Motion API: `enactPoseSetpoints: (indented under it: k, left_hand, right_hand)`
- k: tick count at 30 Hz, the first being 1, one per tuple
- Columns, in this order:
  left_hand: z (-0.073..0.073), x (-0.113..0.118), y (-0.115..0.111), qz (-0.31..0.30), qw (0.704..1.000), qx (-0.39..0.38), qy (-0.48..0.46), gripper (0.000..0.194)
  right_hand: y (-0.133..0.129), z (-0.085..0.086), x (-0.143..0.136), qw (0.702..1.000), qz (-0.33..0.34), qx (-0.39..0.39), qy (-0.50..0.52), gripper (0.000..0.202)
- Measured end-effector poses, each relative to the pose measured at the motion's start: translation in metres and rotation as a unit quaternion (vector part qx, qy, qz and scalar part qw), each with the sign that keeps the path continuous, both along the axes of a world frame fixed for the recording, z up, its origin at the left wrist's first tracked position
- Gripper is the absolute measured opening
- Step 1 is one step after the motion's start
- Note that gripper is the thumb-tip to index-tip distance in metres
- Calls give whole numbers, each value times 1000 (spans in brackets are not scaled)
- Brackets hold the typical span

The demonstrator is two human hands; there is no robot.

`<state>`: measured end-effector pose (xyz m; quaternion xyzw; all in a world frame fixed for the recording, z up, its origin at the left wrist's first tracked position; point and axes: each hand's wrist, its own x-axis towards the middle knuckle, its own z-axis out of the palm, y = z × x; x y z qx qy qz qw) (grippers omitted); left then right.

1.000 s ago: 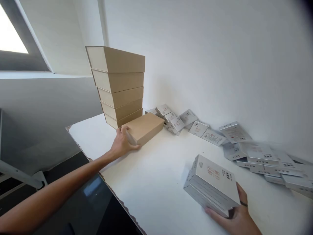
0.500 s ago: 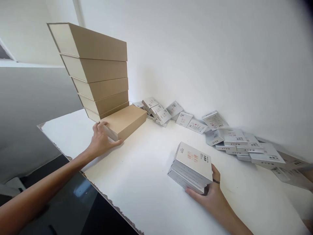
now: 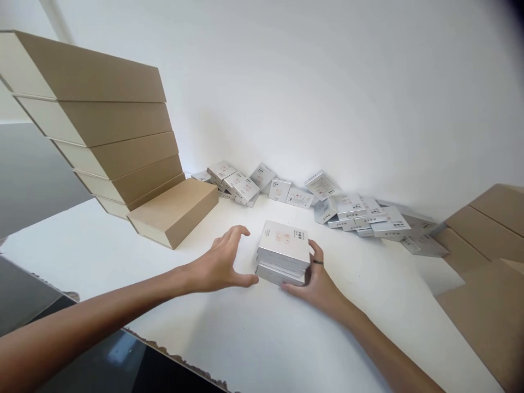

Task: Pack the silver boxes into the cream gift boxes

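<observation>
A short stack of silver-white boxes (image 3: 283, 245) with printed lids is near the middle of the white table (image 3: 229, 333). My right hand (image 3: 313, 275) grips its right side, thumb at the front and fingers behind. Just left of the stack, my left hand (image 3: 223, 262) is spread with thumb and fingers apart, holding nothing. A single tan box (image 3: 176, 210) lies flat farther left, at the foot of a tall pile of tan boxes (image 3: 110, 120).
Loose silver-white boxes (image 3: 241, 185) lie along the wall at the back, with a larger heap (image 3: 360, 213) to the right. Brown cardboard boxes (image 3: 487, 273) stand at the far right. The table's chipped front edge crosses the lower left.
My left hand has let go of the single tan box and moved right, beside the silver-white stack. The view has turned right, bringing more of the brown cardboard boxes into sight.
</observation>
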<state>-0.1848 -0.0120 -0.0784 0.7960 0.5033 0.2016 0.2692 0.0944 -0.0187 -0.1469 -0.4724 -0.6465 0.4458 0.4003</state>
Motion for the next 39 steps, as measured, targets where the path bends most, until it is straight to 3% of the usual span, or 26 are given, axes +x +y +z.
enactPoseSetpoints:
  k: [2,5,8,10,13,15,17,22,30,39]
  left_hand:
    - [0,13,9,12,1000,11,-6,87]
    - [-1,23,4,39,996,78,-12,87]
    - [-8,13,-7,62,985,163,10,74]
    - [-13,-10,-6,107,971,212,35,69]
    - [-16,-64,8,253,928,261,82,75]
    - [-17,-100,20,366,900,208,111,93]
    - [-18,-129,28,426,887,133,116,106]
    - [-22,-157,36,454,881,84,104,108]
    - [-27,-161,40,493,859,82,114,102]
    - [-30,-163,41,482,861,93,132,98]
  right_hand:
    - [15,0,-7,1000,15,18,8,113]
    - [40,-4,-15,999,24,43,13,113]
    - [62,-11,-20,998,15,63,0,110]
    - [71,-15,-22,997,8,74,-11,107]
    - [76,-19,-22,996,0,85,-22,104]
    - [75,-20,-23,996,-3,88,-26,102]
    - [74,-19,-23,996,-3,90,-28,101]
    - [71,-20,-22,995,-6,99,-31,100]
    - [71,-25,-20,994,3,100,-34,99]
    - [68,-20,-19,994,-2,96,-47,99]
